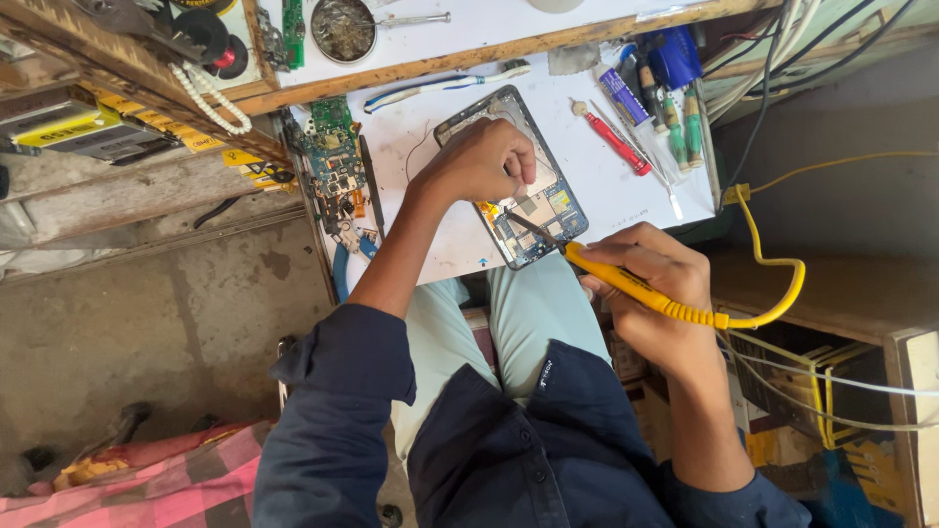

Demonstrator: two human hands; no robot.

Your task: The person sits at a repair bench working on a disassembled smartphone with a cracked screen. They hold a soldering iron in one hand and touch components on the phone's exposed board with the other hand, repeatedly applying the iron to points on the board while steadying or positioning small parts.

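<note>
An opened phone [548, 200] with its back off lies on a white work surface [606, 186], its circuit board showing. My left hand [479, 161] rests on the phone's middle, fingers curled down and pressing on it. My right hand [650, 284] grips a yellow soldering iron [636, 288]. The iron's dark tip touches the board near the phone's lower end. A yellow cord [778, 264] loops from the iron's rear toward the right.
A red screwdriver [616, 142], green-handled tools [680, 127] and a blue tube [621, 95] lie at the surface's right. A toothbrush [450, 83] and a round tin [342, 27] sit above. A loose circuit board [335, 156] lies left. White cables run at the right.
</note>
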